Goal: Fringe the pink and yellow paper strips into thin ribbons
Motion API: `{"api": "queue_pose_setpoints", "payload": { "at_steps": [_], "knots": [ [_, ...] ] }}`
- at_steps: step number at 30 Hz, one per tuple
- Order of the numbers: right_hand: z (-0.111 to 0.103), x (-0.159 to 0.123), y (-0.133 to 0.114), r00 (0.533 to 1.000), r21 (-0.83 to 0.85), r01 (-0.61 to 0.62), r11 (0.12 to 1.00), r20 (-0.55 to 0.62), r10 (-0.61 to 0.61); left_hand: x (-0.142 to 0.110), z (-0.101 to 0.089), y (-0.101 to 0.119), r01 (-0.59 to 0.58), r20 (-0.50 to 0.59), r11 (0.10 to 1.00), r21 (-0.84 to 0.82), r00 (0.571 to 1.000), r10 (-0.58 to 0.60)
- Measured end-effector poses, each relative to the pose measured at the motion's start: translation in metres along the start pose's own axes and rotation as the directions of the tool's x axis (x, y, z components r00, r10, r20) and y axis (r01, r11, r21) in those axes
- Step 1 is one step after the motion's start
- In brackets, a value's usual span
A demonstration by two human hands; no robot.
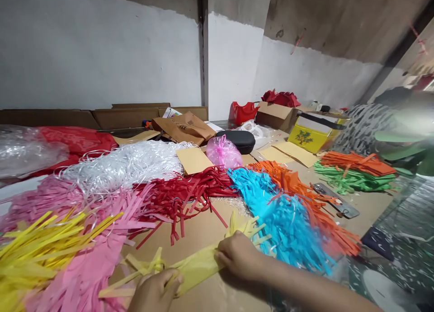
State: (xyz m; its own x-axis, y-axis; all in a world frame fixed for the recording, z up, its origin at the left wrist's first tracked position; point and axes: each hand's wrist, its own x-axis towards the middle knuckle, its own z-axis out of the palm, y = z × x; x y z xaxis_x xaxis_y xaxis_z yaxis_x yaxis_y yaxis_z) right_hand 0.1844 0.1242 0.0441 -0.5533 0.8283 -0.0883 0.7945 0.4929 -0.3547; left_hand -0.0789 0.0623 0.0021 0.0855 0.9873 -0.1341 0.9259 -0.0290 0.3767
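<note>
A yellow tissue-paper tassel [196, 267], fringed into strips at both ends, stretches flat between my two hands just above the cardboard-covered table. My left hand [154, 291] is closed on its left part, beside the loose strips. Gripping the other end, my right hand [239, 255] has its fingers curled around the paper, with fringe showing beyond it. To the right lies a heap of blue tassels [281, 217], close to my right hand. Pink tassels [91, 267] and a yellow fringe pile [37, 253] lie left of my left hand.
Red fringe [190, 190], white stringy strips [129, 165] and orange fringe [305, 203] lie behind. Farther back are a pink plastic bag [224, 153], a black case [239, 141], a yellow box [312, 133] and a cardboard box [276, 115]. A metal tool [335, 201] lies at right.
</note>
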Motion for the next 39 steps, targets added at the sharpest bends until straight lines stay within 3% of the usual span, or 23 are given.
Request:
{"api": "queue_pose_setpoints", "payload": {
  "at_steps": [5,12,24,26,28,29,30,32,34,35,39],
  "knots": [
    [0.005,0.017,-0.003,0.998,-0.031,-0.056,0.998,0.007,0.056,0.014,-0.010,0.022,0.079,0.035,0.987,0.140,0.996,-0.085],
    [0.010,0.022,0.001,0.994,-0.004,-0.106,0.994,0.033,0.106,0.020,-0.008,0.022,0.112,0.069,0.980,0.167,0.990,-0.125],
    [0.013,0.035,0.004,0.989,-0.052,-0.130,0.990,0.064,0.133,0.018,-0.014,0.028,0.065,0.067,0.970,0.234,0.994,-0.083],
    [0.011,0.036,0.002,0.991,-0.091,-0.132,0.987,0.023,0.135,0.017,-0.012,0.026,0.031,-0.004,0.964,0.264,1.000,-0.031],
    [0.011,0.032,0.000,0.997,-0.136,-0.080,0.987,-0.033,0.076,0.017,-0.007,0.023,-0.122,-0.110,0.941,0.316,0.980,0.164],
    [0.011,0.029,-0.001,0.999,-0.167,0.002,0.986,-0.044,-0.010,0.016,-0.003,0.021,-0.231,-0.136,0.911,0.343,0.947,0.291],
    [0.013,0.024,0.000,0.991,-0.194,0.117,0.974,-0.036,-0.127,0.016,0.001,0.019,-0.341,-0.131,0.869,0.359,0.903,0.409],
    [0.018,0.015,0.003,0.926,-0.205,0.371,0.906,0.011,-0.377,0.014,0.006,0.017,-0.497,-0.074,0.806,0.323,0.835,0.545],
    [0.023,0.009,0.010,0.853,-0.178,0.514,0.839,0.009,-0.521,0.010,0.008,0.016,-0.528,-0.065,0.806,0.266,0.825,0.562],
    [0.025,0.009,0.014,0.844,-0.159,0.527,0.835,-0.013,-0.536,0.008,0.007,0.016,-0.528,-0.075,0.813,0.247,0.826,0.559],
    [0.024,0.018,0.028,0.891,0.004,0.453,0.891,-0.039,-0.453,0.008,0.003,0.018,-0.448,-0.081,0.877,0.173,0.881,0.466]
  ]
}}
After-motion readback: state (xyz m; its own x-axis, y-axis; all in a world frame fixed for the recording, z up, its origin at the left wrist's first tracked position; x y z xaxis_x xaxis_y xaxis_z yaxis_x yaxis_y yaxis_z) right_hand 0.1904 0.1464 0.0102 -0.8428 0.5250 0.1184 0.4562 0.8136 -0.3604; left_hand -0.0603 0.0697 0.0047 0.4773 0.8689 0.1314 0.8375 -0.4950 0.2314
